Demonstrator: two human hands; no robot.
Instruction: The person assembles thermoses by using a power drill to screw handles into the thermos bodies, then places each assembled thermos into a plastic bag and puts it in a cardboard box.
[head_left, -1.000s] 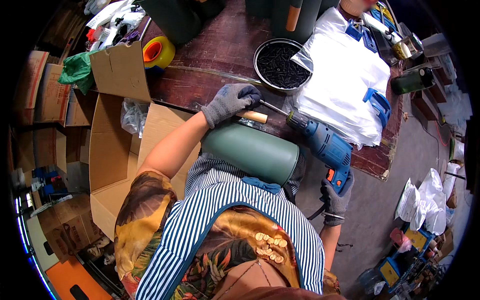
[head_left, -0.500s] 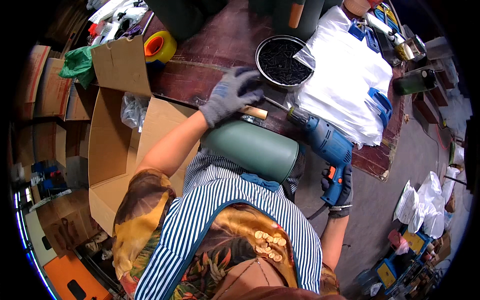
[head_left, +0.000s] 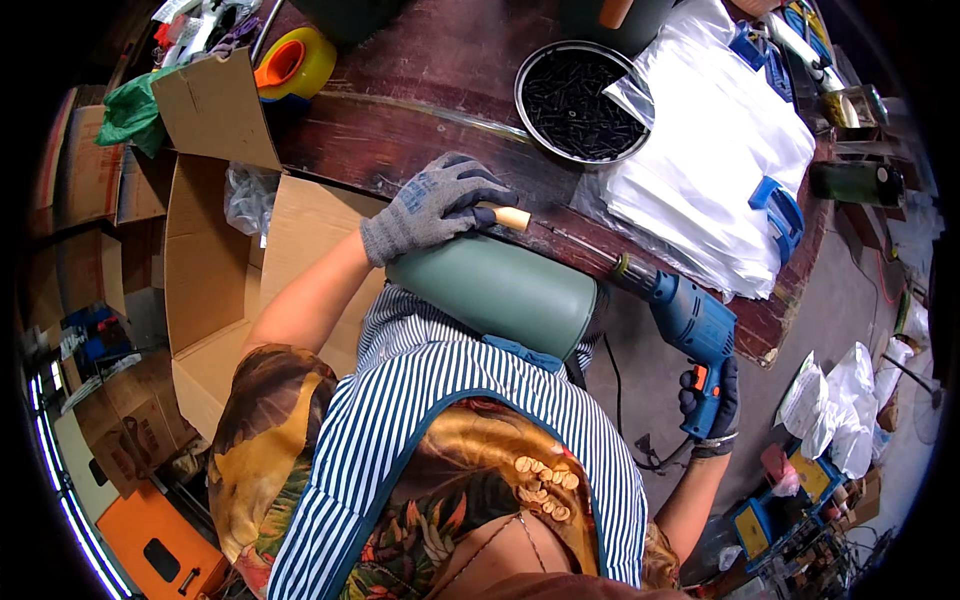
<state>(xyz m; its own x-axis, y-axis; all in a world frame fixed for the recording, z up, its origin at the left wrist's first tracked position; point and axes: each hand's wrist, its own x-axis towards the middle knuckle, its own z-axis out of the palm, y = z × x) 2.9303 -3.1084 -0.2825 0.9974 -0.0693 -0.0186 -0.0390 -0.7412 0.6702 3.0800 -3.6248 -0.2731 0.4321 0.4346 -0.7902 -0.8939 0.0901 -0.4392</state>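
Left hand (head_left: 435, 205) grips a small wooden peg (head_left: 511, 217) atop the green cylindrical vessel (head_left: 500, 292); right hand (head_left: 708, 400), at four o'clock, holds the blue electric drill (head_left: 690, 325), its bit short of the peg, drilling not begun.

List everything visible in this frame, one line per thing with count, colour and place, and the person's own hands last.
green cylinder: one, dull green, lying at the bench edge against the person's body
wooden knob: one, pale wood, at the cylinder's top end
power drill: one, blue, bit aimed toward the knob
round pan: one, metal, full of dark screws, on the bench
plastic bags: a stack, white, right of the pan
tape roll: one, yellow and orange, far left of the bench
cardboard box: one, brown, open, left of the person
left hand: grey glove, on the cylinder beside the knob
right hand: dark glove, gripping the drill handle
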